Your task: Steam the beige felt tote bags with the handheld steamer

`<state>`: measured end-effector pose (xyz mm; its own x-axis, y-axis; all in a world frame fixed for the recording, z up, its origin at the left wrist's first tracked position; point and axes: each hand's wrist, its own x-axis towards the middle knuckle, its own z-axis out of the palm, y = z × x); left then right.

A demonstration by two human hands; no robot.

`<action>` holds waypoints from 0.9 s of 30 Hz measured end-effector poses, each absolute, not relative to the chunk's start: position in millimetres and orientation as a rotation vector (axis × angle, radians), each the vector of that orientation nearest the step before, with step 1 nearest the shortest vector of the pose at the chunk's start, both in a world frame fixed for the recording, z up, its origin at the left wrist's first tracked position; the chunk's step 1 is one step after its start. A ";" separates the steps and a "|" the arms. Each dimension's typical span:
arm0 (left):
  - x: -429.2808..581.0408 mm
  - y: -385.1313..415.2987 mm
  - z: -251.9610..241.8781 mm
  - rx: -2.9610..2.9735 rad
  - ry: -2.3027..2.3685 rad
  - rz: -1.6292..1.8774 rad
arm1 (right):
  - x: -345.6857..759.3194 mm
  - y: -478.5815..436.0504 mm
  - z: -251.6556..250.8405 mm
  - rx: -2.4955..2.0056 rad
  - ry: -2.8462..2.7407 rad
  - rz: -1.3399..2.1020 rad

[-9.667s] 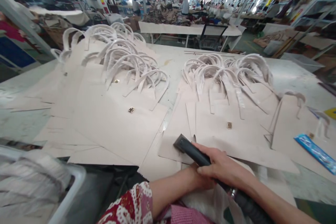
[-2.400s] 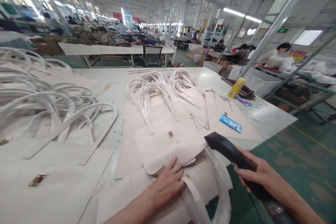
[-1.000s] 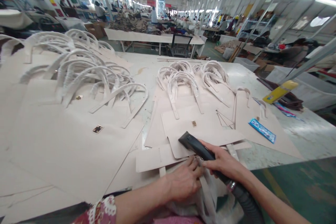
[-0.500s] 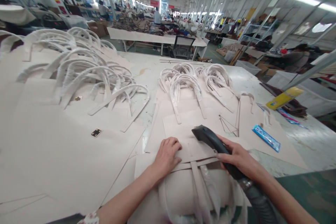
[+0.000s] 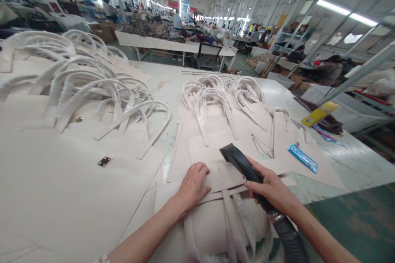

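Observation:
My right hand (image 5: 267, 187) is closed round a black thread trimmer (image 5: 243, 162), which resembles a hair clipper with a ribbed hose (image 5: 288, 234) trailing from its lower end. The trimmer's head is just over the far edge of a beige bag panel (image 5: 217, 176); contact cannot be made out. On the panel's left part lies my left hand (image 5: 194, 183), fingers bent together and thumb near the close edge, holding the bag. Long straps (image 5: 230, 218) hang down from the panel over the near side, partly in plastic wrap.
Beige bag pieces with wrapped handles (image 5: 83, 86) lie on the left; another pile with looped handles (image 5: 212, 102) lies beyond my hands. A blue packet (image 5: 303, 158) and yellow box (image 5: 320, 114) are on the right. A black chair (image 5: 208, 55) stands past the table (image 5: 364, 152).
The view has turned slightly right, so the table and piles appear shifted left. Both hands keep nearly the same position on the bag panel and trimmer.

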<state>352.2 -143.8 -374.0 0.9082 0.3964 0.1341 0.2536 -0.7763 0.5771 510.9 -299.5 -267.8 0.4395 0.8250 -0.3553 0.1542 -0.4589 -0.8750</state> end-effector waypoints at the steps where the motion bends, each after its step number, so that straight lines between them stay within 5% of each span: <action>1: 353.7 -141.9 -371.7 2.542 0.444 0.291 | 514.9 -294.0 -266.6 -1.867 -0.848 1.083; 7: 367.9 -136.0 -375.0 2.667 0.614 0.053 | 531.1 -241.3 -280.9 -1.860 -0.958 1.234; 27: 363.4 -146.2 -398.1 2.666 0.653 0.141 | 520.4 -136.4 -292.7 -1.783 -1.156 1.480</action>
